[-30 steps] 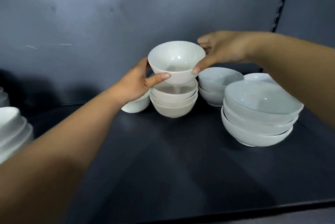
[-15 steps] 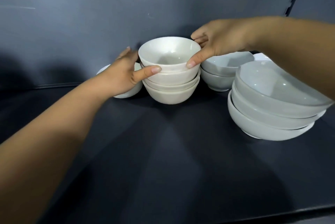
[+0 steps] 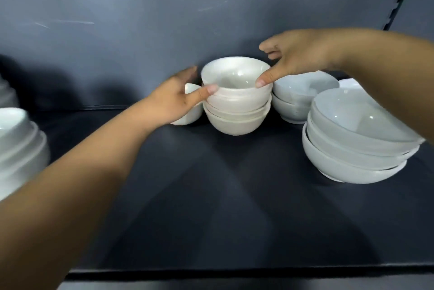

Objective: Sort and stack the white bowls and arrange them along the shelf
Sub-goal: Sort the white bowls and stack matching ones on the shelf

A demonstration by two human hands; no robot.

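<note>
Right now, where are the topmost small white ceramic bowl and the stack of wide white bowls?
topmost small white ceramic bowl (image 3: 234, 78), head view, inner surface.
stack of wide white bowls (image 3: 357, 123), head view, top bowl's inner surface.

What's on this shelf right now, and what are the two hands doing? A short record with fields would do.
Top bowl: nested on the small-bowl stack
Left hand: holds its left rim, thumb in front
Right hand: thumb on right rim; finger contact unclear
Other bowls: wide stack front right; pair right of the small-bowl stack; single bowl behind left hand; blurred stack far left
Shelf: dark
</note>
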